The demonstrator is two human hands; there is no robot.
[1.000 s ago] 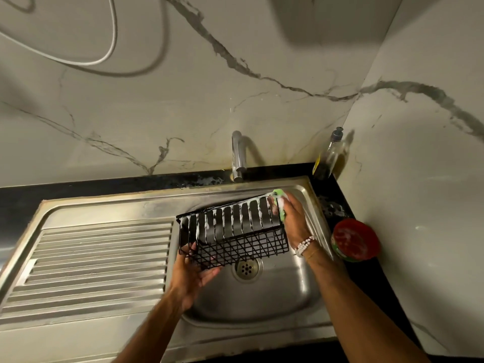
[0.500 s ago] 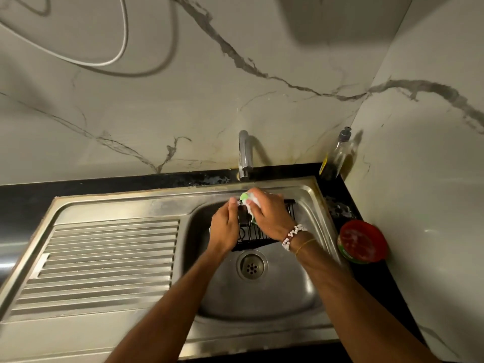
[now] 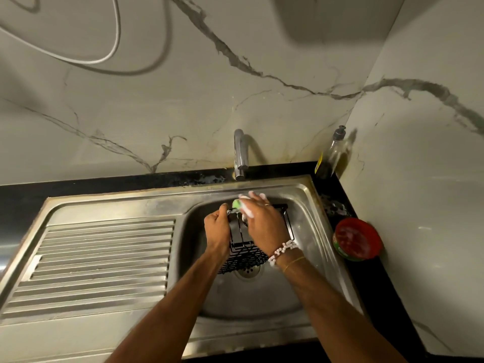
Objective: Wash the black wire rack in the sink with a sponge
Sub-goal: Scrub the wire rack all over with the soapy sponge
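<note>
Mid-scrub: black wire rack (image 3: 258, 244) stood tilted in the sink (image 3: 309, 195) over the drain. Left hand (image 3: 217, 229) closed round its upper left edge; right hand (image 3: 264, 221) curled, soapy, pressing green sponge (image 3: 237, 204) there. Next, probably: turn rack, scrub remaining wires.

The wire rack (image 3: 242, 254) is black, the sponge (image 3: 237, 204) green under white foam. The sink (image 3: 110, 260) is ribbed steel, the walls (image 3: 183, 106) grey-veined marble, the tub (image 3: 357, 238) red.
</note>
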